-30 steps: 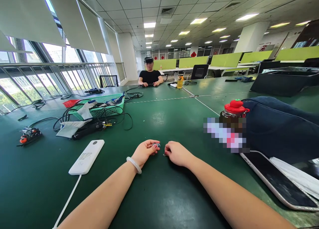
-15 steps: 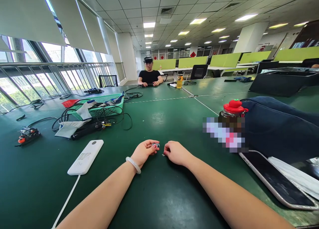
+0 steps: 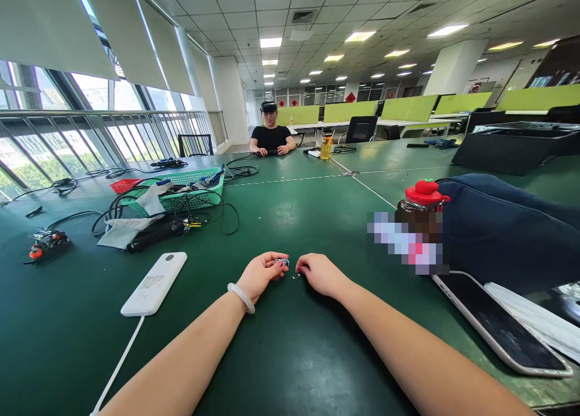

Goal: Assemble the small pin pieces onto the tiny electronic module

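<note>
Small bluish part (image 3: 283, 262) is pinched in the fingers of the left hand (image 3: 260, 272) over the green counter (image 3: 290, 343); just beside, the right hand (image 3: 319, 273) curls at a tiny shiny piece (image 3: 296, 276), its grip unclear.

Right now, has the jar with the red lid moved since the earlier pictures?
No: judged against the pale table seam, the red-lidded jar hasn't shifted any way.

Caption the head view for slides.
Left hand holds a small bluish item near the right hand over a green table.
</note>
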`<state>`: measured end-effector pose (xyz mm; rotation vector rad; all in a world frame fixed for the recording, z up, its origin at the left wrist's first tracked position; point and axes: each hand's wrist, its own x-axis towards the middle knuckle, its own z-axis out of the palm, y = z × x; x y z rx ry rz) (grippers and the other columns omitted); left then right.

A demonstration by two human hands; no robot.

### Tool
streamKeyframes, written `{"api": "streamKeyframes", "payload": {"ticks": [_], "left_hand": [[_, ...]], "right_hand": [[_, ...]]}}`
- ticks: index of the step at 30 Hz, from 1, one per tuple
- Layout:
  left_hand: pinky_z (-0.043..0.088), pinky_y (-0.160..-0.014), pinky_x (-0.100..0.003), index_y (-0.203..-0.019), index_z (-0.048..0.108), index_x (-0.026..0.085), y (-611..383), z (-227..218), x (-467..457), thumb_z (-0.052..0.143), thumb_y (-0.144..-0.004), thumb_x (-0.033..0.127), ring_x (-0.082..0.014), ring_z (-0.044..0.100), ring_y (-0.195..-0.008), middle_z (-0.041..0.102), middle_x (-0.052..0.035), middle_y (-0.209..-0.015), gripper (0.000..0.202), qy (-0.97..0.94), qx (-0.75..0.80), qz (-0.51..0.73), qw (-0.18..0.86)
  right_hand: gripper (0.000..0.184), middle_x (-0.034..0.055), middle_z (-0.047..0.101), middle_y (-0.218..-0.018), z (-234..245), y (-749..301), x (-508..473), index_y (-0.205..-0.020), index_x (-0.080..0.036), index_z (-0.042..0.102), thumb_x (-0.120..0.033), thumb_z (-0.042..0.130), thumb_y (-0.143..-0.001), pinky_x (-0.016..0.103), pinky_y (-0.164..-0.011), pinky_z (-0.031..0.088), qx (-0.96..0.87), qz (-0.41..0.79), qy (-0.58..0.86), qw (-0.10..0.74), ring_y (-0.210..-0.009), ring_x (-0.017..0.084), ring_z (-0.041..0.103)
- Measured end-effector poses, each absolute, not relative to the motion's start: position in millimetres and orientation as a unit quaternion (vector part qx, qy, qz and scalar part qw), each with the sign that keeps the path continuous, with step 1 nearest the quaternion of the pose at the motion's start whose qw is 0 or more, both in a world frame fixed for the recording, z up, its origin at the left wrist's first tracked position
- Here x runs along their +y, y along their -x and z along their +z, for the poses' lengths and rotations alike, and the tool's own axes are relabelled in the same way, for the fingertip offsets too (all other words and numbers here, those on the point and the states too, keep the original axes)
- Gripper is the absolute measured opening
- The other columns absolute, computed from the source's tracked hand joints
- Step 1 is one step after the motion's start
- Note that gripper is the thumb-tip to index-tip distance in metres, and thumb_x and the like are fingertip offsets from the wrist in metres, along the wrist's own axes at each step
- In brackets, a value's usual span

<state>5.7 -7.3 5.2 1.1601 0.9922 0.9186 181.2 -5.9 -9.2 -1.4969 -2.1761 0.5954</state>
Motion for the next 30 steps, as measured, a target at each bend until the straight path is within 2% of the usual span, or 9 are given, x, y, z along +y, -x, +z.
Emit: {"api": "streamKeyframes", "payload": {"ticks": [3,8,10,13,17,21,25,30], "left_hand": [[0.04,-0.062,-0.022,-0.091,0.061,0.011,-5.3,4.2,-6.9,0.073,-0.058,0.037,-0.0088,0.053,-0.063,0.063,-0.0034,-0.07,0.043,-0.51,0.431,0.401,0.628],[0.04,-0.062,-0.023,-0.091,0.061,0.011,-5.2,2.9,-6.3,0.073,-0.059,0.036,-0.0094,0.054,-0.063,0.063,-0.0038,-0.07,0.042,-0.515,0.424,0.403,0.627],[0.04,-0.063,-0.023,-0.091,0.062,0.011,-5.6,3.8,-6.8,0.073,-0.059,0.036,-0.0099,0.055,-0.064,0.063,-0.0042,-0.07,0.042,-0.516,0.427,0.401,0.625],[0.041,-0.063,-0.024,-0.092,0.062,0.012,-6.2,5.1,-7.6,0.073,-0.059,0.035,-0.011,0.055,-0.065,0.064,-0.0046,-0.07,0.042,-0.521,0.432,0.395,0.621],[0.04,-0.064,-0.024,-0.093,0.062,0.012,-6.3,4.4,-7.2,0.073,-0.059,0.034,-0.0119,0.056,-0.068,0.064,-0.0045,-0.071,0.041,-0.529,0.431,0.39,0.618],[0.041,-0.064,-0.025,-0.094,0.062,0.012,-6.2,3.6,-6.7,0.073,-0.059,0.032,-0.0118,0.056,-0.067,0.064,-0.0041,-0.07,0.042,-0.533,0.43,0.385,0.619],[0.041,-0.065,-0.025,-0.096,0.061,0.011,-5.9,4.5,-7.2,0.074,-0.058,0.031,-0.0118,0.056,-0.068,0.063,-0.0036,-0.069,0.044,-0.541,0.436,0.373,0.615],[0.04,-0.063,-0.024,-0.098,0.061,0.011,-5.0,3.1,-6.6,0.073,-0.06,0.032,-0.0113,0.055,-0.066,0.063,-0.0048,-0.072,0.045,-0.564,0.434,0.362,0.602]], "right_hand": [[0.023,0.0024,0.064,-0.081,-5.9,-180.7,-7.4,-0.077,-0.018,0.064,-0.012,0.042,-0.078,0.02,-0.069,0.039,-0.782,0.221,0.541,0.216,-0.074,0.012,0.055],[0.02,0.0023,0.061,-0.077,2.3,-178.2,-13.9,-0.079,-0.019,0.063,-0.03,0.047,-0.081,0.022,-0.06,0.036,-0.803,0.21,0.526,0.184,-0.068,0.012,0.052],[0.017,0.0017,0.059,-0.076,3.3,-177.8,-15.6,-0.076,-0.019,0.062,-0.032,0.052,-0.078,0.021,-0.058,0.035,-0.813,0.198,0.521,0.167,-0.066,0.011,0.051],[0.012,0.0002,0.057,-0.074,2.4,-178.0,-16.3,-0.071,-0.018,0.06,-0.029,0.057,-0.075,0.02,-0.057,0.033,-0.824,0.187,0.513,0.154,-0.064,0.01,0.048],[0.005,-0.0003,0.056,-0.073,0.0,-179.2,-15.5,-0.071,-0.018,0.059,-0.018,0.055,-0.073,0.019,-0.056,0.032,-0.823,0.193,0.51,0.16,-0.064,0.009,0.047],[0.011,-0.0003,0.055,-0.075,-2.2,-180.9,-14.6,-0.074,-0.018,0.059,-0.01,0.052,-0.073,0.018,-0.058,0.033,-0.824,0.19,0.506,0.171,-0.064,0.008,0.048],[0.008,0.0009,0.057,-0.079,-1.8,-183.8,-13.4,-0.078,-0.019,0.059,-0.015,0.053,-0.075,0.02,-0.061,0.035,-0.821,0.156,0.524,0.163,-0.069,0.011,0.051],[0.01,0.0026,0.059,-0.081,2.6,-185.3,-12.5,-0.074,-0.019,0.062,-0.022,0.053,-0.078,0.023,-0.062,0.037,-0.813,0.12,0.559,0.109,-0.073,0.014,0.055]]}}
